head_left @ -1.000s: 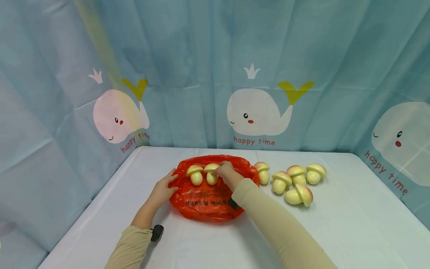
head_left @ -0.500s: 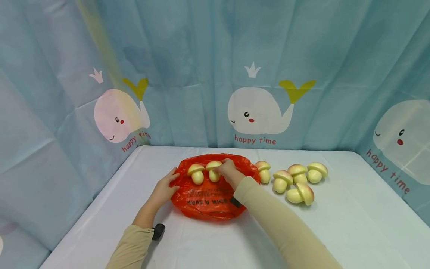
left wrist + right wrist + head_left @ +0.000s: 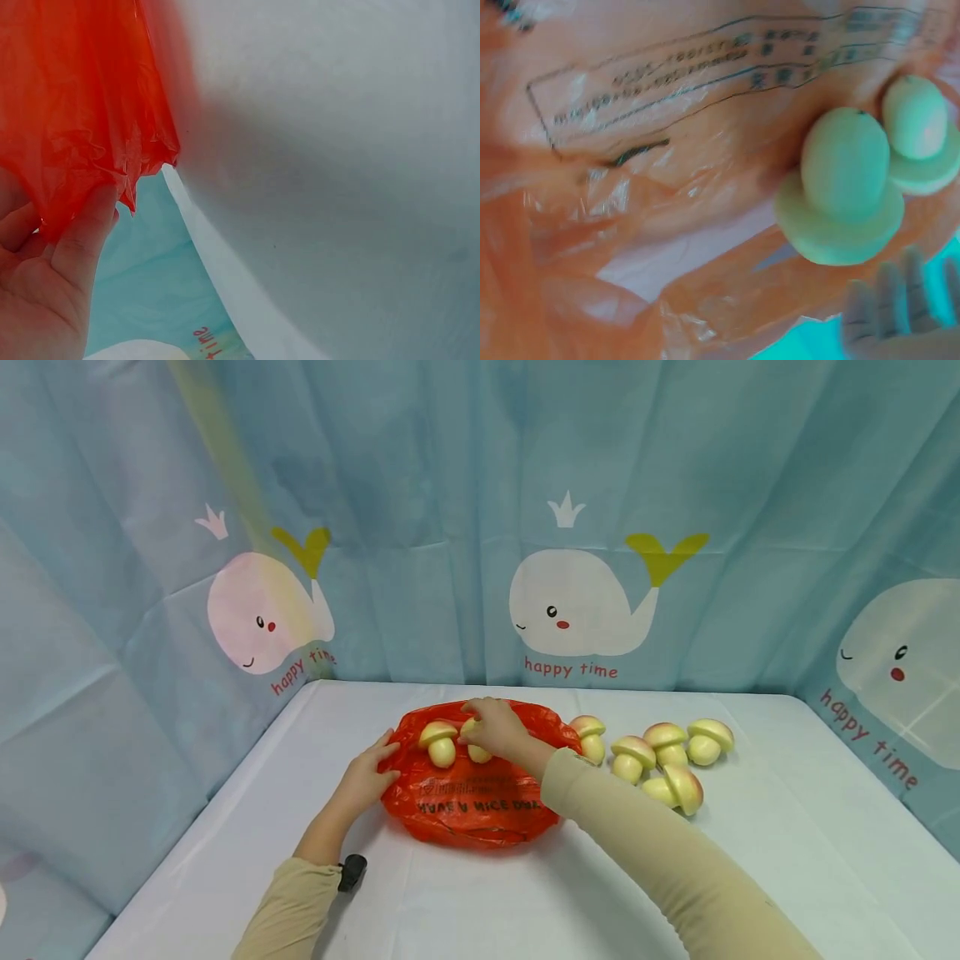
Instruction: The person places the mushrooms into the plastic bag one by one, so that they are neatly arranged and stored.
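A red plastic bag (image 3: 468, 818) lies spread on the white table, with two toy mushrooms on it. Both have pale yellow stems and pink-tinged caps. My left hand (image 3: 363, 777) pinches the bag's left edge; in the left wrist view the thumb (image 3: 86, 232) presses the film against the curled fingers. Over the right mushroom (image 3: 478, 752) is my right hand (image 3: 497, 727), partly hiding its cap. Its fingers look extended and apart from the mushroom (image 3: 844, 169) in the right wrist view. The left mushroom (image 3: 438, 743) stands beside it, untouched.
Several more toy mushrooms sit right of the bag, among them one close to its edge (image 3: 590, 735) and one tipped on its side (image 3: 675, 789). A blue curtain (image 3: 420, 527) with whale prints hangs behind the table (image 3: 787, 827).
The right hand has let go of the right mushroom and shifted left and up over it. Both mushrooms on the bag stay put, and the left hand keeps its place.
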The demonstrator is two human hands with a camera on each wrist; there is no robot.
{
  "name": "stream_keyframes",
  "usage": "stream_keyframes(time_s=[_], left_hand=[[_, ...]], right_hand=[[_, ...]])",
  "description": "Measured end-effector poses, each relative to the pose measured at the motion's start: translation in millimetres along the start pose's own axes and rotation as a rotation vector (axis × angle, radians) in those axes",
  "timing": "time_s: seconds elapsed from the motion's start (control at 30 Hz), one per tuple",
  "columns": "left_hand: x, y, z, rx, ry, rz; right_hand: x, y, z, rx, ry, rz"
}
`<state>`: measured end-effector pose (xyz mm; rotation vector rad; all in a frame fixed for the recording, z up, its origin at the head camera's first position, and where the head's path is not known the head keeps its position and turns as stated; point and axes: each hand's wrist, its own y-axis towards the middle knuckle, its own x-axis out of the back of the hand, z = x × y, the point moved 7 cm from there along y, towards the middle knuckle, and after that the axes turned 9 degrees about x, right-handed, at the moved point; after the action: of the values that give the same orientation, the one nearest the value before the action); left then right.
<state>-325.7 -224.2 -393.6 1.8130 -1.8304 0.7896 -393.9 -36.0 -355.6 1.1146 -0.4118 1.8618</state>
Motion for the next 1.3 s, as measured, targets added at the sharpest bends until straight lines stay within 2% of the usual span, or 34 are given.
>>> stream_keyframes(time_s=[0.1,0.23,0.53,0.93,1.13,1.3], left_hand=[[0.5,0.7,-0.7,-0.004,-0.007,0.000],[-0.8,1.8,-1.2,0.000,-0.017,0.007],[-0.7,-2.6,-5.1,-0.021,-0.009,-0.011],[1.3,-1.8,-4.3,-0.014,-0.024,-0.022],[-1.9,0.5,-2.5,-0.005,-0.031,-0.017],[-1.6,-0.3,-1.5,-0.006,-0.029,-0.014]], right_hand=[[-11,3,13,0.161,-0.128,0.094],[-24,4,17,0.218,-0.238,0.152],[-47,12,13,0.229,-0.439,0.149],[-55,19,26,0.182,-0.565,0.042],[-42,19,21,0.157,-0.497,0.041],[-19,16,9,0.077,-0.466,0.072]])
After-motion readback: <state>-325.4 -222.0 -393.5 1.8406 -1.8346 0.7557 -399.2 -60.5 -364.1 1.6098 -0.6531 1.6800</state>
